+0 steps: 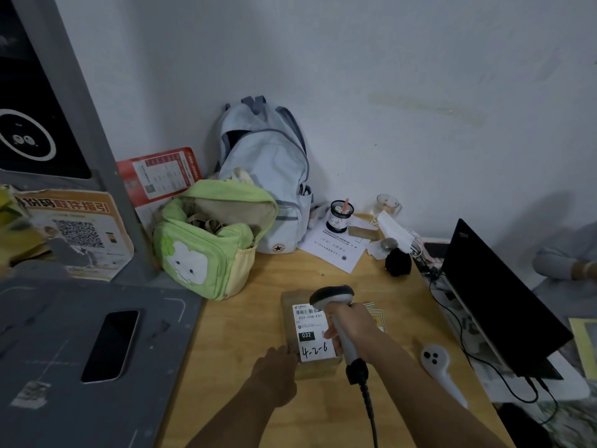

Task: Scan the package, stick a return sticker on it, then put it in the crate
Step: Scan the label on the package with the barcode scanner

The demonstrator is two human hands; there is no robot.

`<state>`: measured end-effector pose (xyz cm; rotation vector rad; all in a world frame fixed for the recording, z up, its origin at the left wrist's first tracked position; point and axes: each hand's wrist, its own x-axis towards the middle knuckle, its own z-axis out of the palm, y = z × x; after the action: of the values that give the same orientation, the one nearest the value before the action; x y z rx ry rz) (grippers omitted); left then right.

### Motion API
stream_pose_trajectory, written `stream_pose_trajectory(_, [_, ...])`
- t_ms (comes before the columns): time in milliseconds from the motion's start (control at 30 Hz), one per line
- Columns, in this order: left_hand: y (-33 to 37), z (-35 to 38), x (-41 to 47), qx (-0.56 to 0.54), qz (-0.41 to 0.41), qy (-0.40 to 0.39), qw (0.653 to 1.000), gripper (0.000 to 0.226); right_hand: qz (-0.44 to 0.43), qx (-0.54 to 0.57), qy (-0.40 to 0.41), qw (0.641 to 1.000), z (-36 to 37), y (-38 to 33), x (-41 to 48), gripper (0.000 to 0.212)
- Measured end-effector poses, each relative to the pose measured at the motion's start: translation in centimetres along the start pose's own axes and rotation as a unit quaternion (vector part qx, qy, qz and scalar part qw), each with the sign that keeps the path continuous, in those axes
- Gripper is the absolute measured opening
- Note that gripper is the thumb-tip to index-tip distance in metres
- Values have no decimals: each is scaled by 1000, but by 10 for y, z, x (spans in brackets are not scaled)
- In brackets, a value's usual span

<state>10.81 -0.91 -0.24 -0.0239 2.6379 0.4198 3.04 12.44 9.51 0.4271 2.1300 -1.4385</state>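
Observation:
A small brown package (290, 318) lies flat on the wooden table (252, 399), with a white shipping label (308, 331) on top marked "032" and handwritten "4-2-6". My right hand (355, 328) grips a grey handheld barcode scanner (332, 297) by its handle, its head held just above the far end of the label. My left hand (274, 373) rests against the package's near left corner, fingers curled onto its edge. A few small yellowish stickers (376, 315) lie just right of the package, partly hidden by my right hand. No crate is in view.
A green bag (206, 244) and a pale blue backpack (268, 176) stand at the back. An open laptop (497, 302) with cables is at the right, a white controller (436, 360) beside it. A phone (111, 344) lies on the grey surface at the left. Papers, a pen cup and a glass clutter the far right corner.

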Motion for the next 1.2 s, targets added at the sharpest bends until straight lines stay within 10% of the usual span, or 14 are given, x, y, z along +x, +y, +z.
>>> stream_pose_trajectory(1200, [-4, 0, 3, -55, -3, -20, 998, 56, -12, 19, -21, 1000, -5, -2, -7, 21])
